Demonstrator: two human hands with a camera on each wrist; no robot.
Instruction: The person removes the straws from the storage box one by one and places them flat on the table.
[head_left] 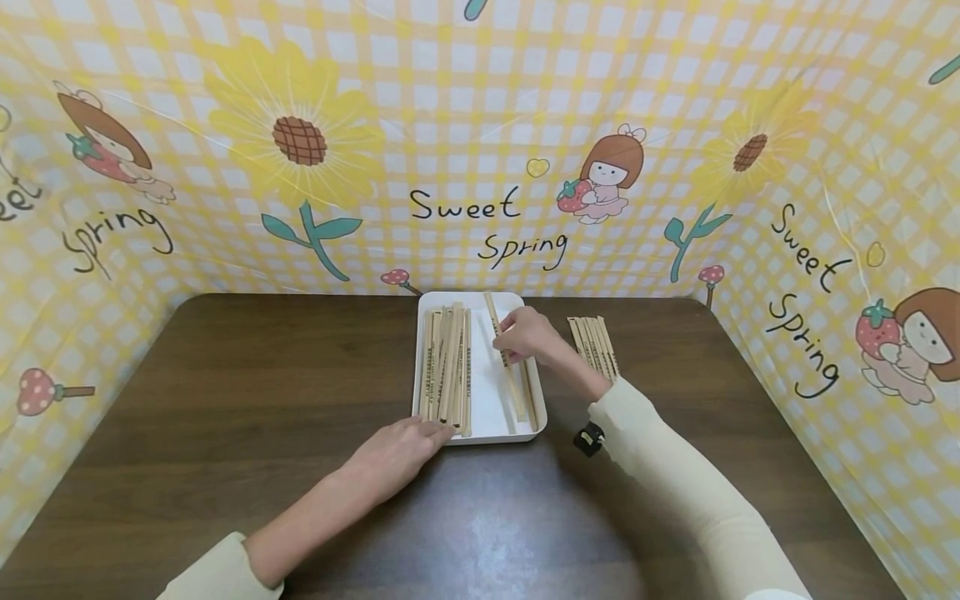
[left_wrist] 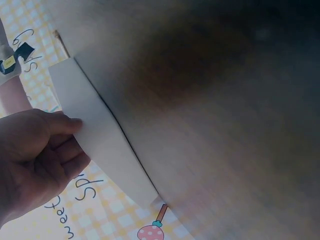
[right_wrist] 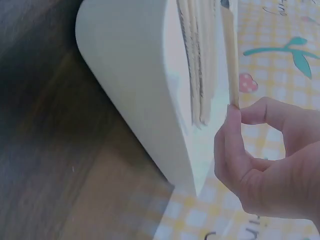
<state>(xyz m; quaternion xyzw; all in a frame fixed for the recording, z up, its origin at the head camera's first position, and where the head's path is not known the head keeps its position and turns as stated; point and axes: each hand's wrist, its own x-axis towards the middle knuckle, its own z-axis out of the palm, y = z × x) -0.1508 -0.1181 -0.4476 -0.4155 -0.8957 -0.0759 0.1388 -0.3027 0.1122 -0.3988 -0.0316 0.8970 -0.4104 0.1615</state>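
A white tray (head_left: 480,437) stands on the table, holding a bundle of slim, tan paper-wrapped chopsticks (head_left: 448,362) with dark print along its left side. My left hand (head_left: 401,454) grips the tray's near-left corner; in the left wrist view its thumb lies against the tray wall (left_wrist: 107,145), with the other fingers curled at the rim. Over the tray's right half, my right hand (head_left: 525,333) pinches one wrapped chopstick packet (head_left: 492,310) between thumb and fingertips, also seen as a tan packet (right_wrist: 231,65) in the right wrist view. Another packet (head_left: 531,398) lies along the tray's right wall.
To the right of the tray, several more wrapped packets (head_left: 594,343) lie side by side on the brown table (head_left: 300,367), partly behind the right forearm. A yellow checked cloth (head_left: 450,100) hangs round the back and sides. A black device (head_left: 588,438) sits at the right wrist.
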